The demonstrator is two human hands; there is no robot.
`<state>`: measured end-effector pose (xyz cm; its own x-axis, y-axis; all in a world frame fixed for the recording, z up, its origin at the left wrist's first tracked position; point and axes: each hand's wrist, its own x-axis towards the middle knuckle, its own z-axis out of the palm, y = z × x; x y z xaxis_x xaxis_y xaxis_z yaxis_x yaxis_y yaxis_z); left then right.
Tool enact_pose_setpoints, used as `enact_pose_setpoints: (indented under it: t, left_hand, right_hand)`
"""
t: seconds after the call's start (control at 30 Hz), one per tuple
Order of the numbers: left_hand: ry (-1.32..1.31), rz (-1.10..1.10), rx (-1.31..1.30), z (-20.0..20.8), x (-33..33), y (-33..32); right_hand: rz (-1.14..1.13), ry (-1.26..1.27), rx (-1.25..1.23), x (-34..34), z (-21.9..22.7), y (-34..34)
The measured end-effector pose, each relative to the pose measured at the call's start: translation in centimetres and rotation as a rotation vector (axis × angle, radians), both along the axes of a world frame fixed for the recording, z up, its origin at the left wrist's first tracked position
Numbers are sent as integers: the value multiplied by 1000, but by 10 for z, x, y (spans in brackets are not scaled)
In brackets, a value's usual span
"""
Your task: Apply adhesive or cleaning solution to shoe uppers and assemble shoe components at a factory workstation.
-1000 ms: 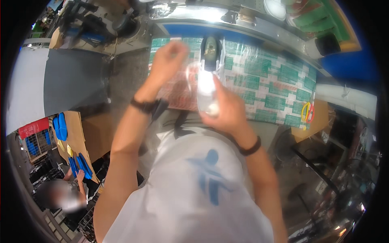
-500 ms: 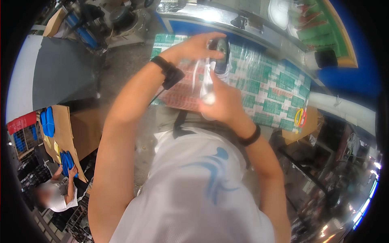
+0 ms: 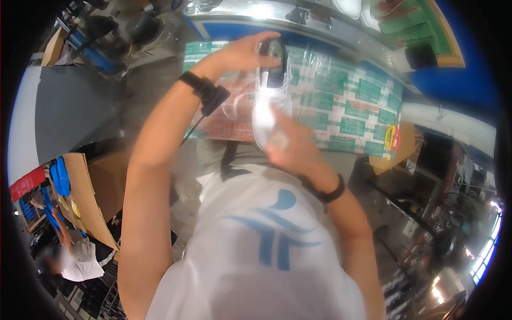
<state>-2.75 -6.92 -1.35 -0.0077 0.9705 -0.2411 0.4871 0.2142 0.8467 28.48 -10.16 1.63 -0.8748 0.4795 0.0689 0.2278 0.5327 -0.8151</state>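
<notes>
At upper centre, left hand [image 3: 238, 55] grasps white shoe [image 3: 272, 97] at heel; right hand [image 3: 300, 145] seemingly pinches pale wad [image 3: 280, 140]. Probably rubbing; next move needs steadiness.

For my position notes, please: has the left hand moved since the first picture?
Yes; against the patterned table cover, the left hand moved right, to the white shoe.

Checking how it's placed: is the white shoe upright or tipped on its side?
Upright: the white shoe shows its opening and upper from above, the left hand at its heel.
</notes>
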Motion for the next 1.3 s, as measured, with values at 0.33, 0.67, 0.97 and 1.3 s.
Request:
enact_pose_setpoints:
  t: [0.33,0.67,0.97,1.3]
  left_hand:
    - [-50,268,-35,-27,39,28]
    - [-28,296,43,-24,46,24]
    - [-119,325,18,-26,46,25]
    - [-29,318,162,-41,43,22]
  right_hand:
    - [33,-171,386,22,14,30]
    - [-9,-194,98,101,20,-18]
    - [-159,50,135,10,-29,30]
    - [11,-36,293,33,15,-20]
